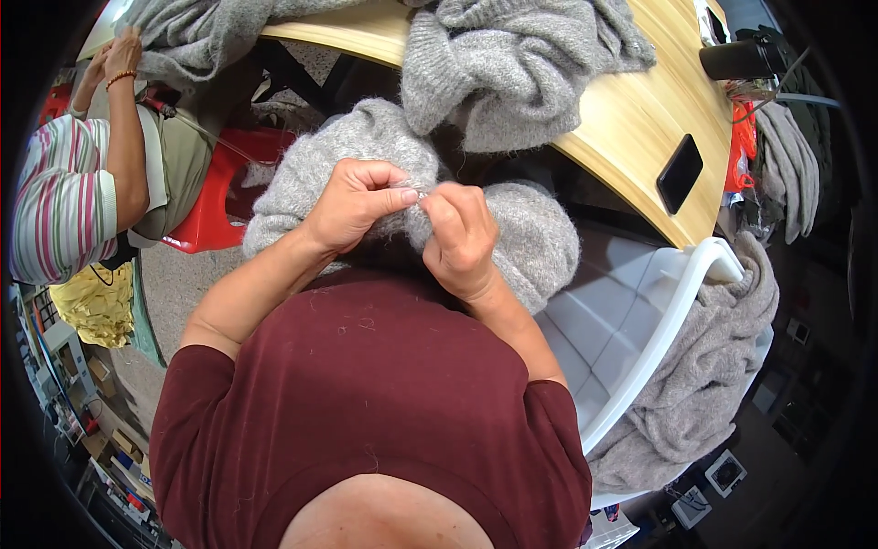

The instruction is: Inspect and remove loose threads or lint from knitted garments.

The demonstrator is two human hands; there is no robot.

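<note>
Grey fuzzy knitwear (343,151) lies bunched across my lap, spreading to both sides of my hands. My left hand (361,203) is closed in a pinch, thumb against forefinger, on a small bit of this knitwear. Close beside it, my right hand (462,233) is also closed, its fingertips pressed together almost touching the left thumb. Something tiny and pale shows between the two sets of fingertips, too small to name. Beyond my hands, another heap of grey knitwear (521,69) hangs over the table's near edge.
A black phone (679,174) and a dark cylindrical cup (743,60) rest on the wooden table (626,137). At my right stands a white plastic bin (672,316) with grey knitwear (695,384) over its side. On the left, a co-worker in a striped top (69,197) handles grey knitwear near a red stool (219,197).
</note>
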